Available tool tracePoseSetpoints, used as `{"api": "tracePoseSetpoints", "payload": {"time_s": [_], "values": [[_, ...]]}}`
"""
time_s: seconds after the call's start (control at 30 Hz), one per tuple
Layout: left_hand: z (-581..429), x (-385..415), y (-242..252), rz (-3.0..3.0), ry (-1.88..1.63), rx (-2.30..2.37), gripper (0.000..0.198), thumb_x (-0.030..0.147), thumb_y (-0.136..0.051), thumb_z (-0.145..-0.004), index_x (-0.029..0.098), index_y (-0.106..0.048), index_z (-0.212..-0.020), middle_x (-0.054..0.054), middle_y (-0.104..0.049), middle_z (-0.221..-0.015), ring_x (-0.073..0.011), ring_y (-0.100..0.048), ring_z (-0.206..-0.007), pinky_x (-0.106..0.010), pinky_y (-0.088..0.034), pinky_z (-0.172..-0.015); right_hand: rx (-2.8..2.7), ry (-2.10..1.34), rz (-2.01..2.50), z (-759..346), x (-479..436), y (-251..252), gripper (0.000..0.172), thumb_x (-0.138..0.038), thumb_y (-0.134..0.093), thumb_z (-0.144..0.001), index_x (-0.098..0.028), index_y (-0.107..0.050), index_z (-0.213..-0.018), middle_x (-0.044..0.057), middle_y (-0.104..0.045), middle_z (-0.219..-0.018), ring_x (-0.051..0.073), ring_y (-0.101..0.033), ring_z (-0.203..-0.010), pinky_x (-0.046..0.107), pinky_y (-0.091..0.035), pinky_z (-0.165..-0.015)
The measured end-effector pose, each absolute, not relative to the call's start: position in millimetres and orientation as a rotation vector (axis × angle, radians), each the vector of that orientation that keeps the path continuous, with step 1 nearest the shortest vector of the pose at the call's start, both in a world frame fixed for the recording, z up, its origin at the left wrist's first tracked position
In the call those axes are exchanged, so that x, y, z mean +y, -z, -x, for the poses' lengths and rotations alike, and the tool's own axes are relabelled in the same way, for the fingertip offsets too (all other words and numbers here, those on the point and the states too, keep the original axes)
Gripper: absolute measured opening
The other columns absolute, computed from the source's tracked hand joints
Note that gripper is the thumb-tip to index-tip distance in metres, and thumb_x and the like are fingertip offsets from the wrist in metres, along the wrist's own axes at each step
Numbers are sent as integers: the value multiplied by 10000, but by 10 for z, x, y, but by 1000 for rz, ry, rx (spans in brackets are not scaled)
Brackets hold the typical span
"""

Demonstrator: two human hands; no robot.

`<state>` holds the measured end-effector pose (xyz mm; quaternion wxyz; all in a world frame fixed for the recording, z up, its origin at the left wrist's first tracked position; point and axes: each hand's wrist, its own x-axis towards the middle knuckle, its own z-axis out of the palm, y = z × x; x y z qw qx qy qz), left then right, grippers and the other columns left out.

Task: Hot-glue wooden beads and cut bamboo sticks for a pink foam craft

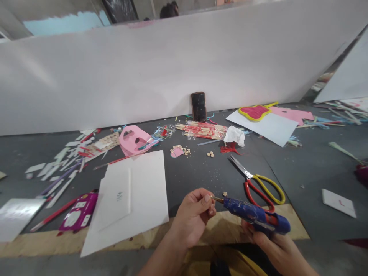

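Observation:
My right hand (271, 243) is wrapped round the handle of a blue hot glue gun (244, 210), its nozzle aimed left. At the nozzle's tip, my left hand (194, 212) has thumb and fingers pinched together; whatever small piece is between them I cannot make out. Just beyond the gun lies a small flower-shaped wooden piece (225, 194), with a little cluster of similar pieces (210, 154) farther back. Scissors (249, 177) with one red and one yellow handle rest partly open on the dark table, close to the gun.
White boards (146, 191) lie to the left, beside a purple pouch (79, 212). Farther back are a pink cutout (135, 140), bundled sticks (202, 130), crumpled tissue (234, 136) and a phone (199, 106) leaning on the white partition (138, 73). A yellow-edged pink shape (254, 112) sits on white paper.

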<state>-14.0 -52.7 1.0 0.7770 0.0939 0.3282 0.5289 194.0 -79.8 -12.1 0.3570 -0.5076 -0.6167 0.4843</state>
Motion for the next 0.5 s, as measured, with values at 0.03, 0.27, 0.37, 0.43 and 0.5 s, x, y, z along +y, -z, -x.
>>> {"api": "tracePoseSetpoints", "payload": {"time_s": [0.03,0.27,0.37,0.43,0.5], "values": [[142,-528,-11,-201,-1142,712,268,279,-855,-582,121,-663,-681,6,-571,-581,-66,-470,-525,-213,-342,-570,-1555,-1234,1334,-1927,-805,114,335,-513,-575,-806,-208,-712,-780,36,-665,-693,175,-630,-644,242,-560,-596],[137,-534,-14,-200,-1160,728,281,278,-862,-570,116,-651,-657,2,-570,-601,-59,-457,-529,-217,-336,-566,-1533,-1209,1391,-1887,-831,85,382,-560,-572,-788,-202,-696,-743,36,-649,-674,169,-605,-618,244,-552,-574],[135,-539,-25,-201,-1155,730,282,282,-862,-572,116,-652,-662,5,-563,-588,-59,-453,-526,-217,-334,-567,-1527,-1214,1392,-1896,-826,101,397,-576,-559,-789,-204,-695,-757,38,-650,-690,179,-611,-644,251,-551,-582],[139,-540,-30,-203,-1150,727,281,284,-859,-577,116,-656,-672,5,-560,-579,-62,-456,-530,-218,-334,-571,-1525,-1212,1380,-1903,-818,118,388,-571,-563,-789,-205,-684,-740,32,-644,-688,173,-602,-639,245,-543,-577],[143,-539,-31,-203,-1147,726,278,280,-859,-579,115,-656,-676,3,-562,-585,-64,-456,-537,-219,-335,-575,-1536,-1216,1353,-1914,-805,136,368,-545,-564,-801,-202,-666,-716,24,-629,-672,160,-586,-618,237,-534,-568]]}}
